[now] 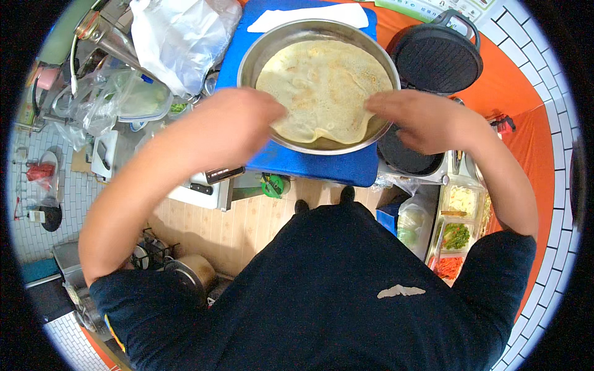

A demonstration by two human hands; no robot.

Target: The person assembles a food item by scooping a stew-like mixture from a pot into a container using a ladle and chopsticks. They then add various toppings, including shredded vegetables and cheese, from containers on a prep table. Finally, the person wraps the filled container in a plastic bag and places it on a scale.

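Observation:
A thin, pale yellow pancake (325, 83) with light brown patches lies in a wide round steel pan (317, 149). Its near edge is wavy, with a small fold at the middle. My left hand (253, 120), blurred by motion, reaches over the pan's left rim with its fingers closed at the pancake's left edge. On the opposite side, my right hand (414, 117) grips the pancake's right edge, fingers bent together. Its thumb side is partly hidden. Beneath the pan is a blue board or stool top (309, 166).
A black electric griddle stands at right, its ridged lid (439, 59) raised and its lower plate (411, 154) partly behind my right hand. Trays of shredded vegetables (456, 235) sit nearer. Plastic bags (179, 43) crowd the left, above a knife (201, 188).

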